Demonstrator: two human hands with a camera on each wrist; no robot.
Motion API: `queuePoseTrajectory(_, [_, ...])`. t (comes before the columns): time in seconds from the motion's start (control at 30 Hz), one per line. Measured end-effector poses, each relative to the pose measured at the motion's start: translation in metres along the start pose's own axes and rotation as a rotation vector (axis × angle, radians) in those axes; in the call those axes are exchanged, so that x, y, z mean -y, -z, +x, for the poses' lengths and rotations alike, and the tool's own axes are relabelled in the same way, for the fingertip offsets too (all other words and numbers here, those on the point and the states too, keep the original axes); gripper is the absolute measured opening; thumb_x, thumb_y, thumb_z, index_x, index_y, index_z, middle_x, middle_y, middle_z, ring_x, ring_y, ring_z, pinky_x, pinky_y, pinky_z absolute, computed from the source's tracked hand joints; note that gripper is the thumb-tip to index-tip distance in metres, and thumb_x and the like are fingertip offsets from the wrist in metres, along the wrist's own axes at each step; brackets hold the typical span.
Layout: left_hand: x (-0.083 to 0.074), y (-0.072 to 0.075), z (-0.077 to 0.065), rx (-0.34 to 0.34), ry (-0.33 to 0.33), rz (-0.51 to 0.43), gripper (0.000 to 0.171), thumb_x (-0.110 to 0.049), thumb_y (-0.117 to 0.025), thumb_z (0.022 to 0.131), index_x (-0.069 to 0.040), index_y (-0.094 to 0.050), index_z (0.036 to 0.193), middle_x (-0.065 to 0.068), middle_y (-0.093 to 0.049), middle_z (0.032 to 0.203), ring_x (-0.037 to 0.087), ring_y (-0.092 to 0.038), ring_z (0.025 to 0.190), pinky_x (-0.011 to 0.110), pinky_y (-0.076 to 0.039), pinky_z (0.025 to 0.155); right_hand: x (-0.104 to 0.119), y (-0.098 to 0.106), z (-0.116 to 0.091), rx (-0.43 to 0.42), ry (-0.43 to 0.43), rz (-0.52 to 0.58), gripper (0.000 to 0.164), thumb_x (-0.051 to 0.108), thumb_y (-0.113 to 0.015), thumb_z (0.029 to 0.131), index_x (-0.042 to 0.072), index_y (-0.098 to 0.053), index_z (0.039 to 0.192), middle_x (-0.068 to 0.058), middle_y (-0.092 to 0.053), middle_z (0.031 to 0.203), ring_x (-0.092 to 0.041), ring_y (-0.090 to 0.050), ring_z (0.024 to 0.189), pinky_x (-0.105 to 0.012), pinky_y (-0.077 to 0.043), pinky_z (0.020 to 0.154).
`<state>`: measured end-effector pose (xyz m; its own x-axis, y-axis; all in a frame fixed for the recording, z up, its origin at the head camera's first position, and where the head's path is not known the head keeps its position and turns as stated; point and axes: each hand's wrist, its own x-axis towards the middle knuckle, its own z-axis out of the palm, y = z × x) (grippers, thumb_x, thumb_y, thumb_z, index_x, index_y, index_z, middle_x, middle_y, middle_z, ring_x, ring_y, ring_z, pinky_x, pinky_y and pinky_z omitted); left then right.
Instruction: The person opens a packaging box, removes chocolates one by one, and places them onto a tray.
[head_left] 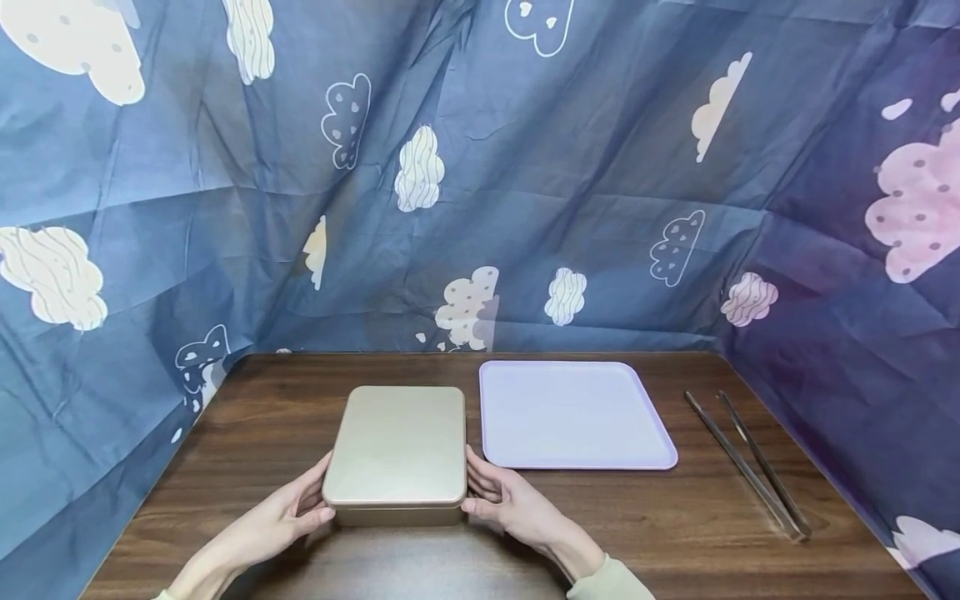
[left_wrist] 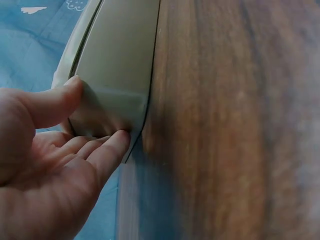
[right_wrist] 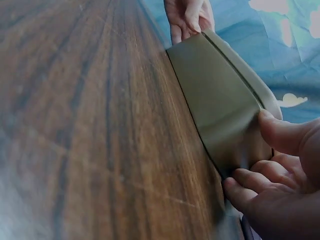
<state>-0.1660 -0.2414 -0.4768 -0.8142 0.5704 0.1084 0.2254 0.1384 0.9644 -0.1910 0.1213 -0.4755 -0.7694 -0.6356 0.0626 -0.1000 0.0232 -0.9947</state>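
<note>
A closed gold-coloured tin box with rounded corners lies flat on the wooden table, its lid on. My left hand holds its near left corner, thumb at the front and fingers along the side. On the opposite corner, my right hand grips in the same manner. In the left wrist view, the thumb of the left hand touches the tin near the lid seam. The right wrist view shows the right hand's thumb by that seam too, with the fingers lower on the side wall. The tin's contents are hidden.
A pale lilac tray lies just right of the tin. Farther right are metal tongs, their arms spread apart. Blue cloud-print cloth hangs behind the table and along both sides.
</note>
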Motion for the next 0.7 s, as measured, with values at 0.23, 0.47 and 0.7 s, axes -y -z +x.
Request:
queuePoseTrajectory(0.23, [-0.001, -0.004, -0.001, -0.03, 0.023, 0.013, 0.08, -0.01, -0.055, 0.1, 0.002, 0.003, 0.153, 0.031, 0.005, 0.156, -0.011, -0.026, 0.129, 0.011, -0.029, 0.102, -0.001, 0.001, 0.004, -0.076, -0.01, 0.019, 0.06, 0.003, -0.054, 0.099, -0.008, -0.022, 0.148, -0.024, -0.023, 0.153, -0.034, -0.028, 0.139, -0.028, -0.032, 0.106])
queuePoseTrajectory(0.47, [0.0, -0.014, -0.001, -0.065, 0.012, 0.061, 0.079, -0.013, -0.054, 0.101, -0.003, 0.003, 0.155, 0.025, 0.005, 0.158, 0.004, -0.023, 0.136, 0.014, -0.032, 0.102, -0.001, 0.002, 0.004, -0.123, -0.065, 0.037, 0.059, 0.009, -0.054, 0.1, -0.004, -0.025, 0.149, -0.023, -0.028, 0.152, -0.033, -0.03, 0.139, -0.03, -0.035, 0.106])
queuePoseTrajectory(0.7, [-0.003, -0.019, -0.001, -0.095, 0.025, 0.101, 0.08, -0.016, -0.054, 0.101, -0.008, 0.004, 0.155, 0.021, 0.006, 0.159, 0.026, -0.017, 0.137, 0.014, -0.032, 0.102, -0.005, 0.004, 0.003, -0.143, -0.086, 0.087, 0.058, 0.009, -0.055, 0.1, -0.003, -0.027, 0.149, -0.02, -0.027, 0.153, -0.031, -0.029, 0.139, -0.03, -0.034, 0.106])
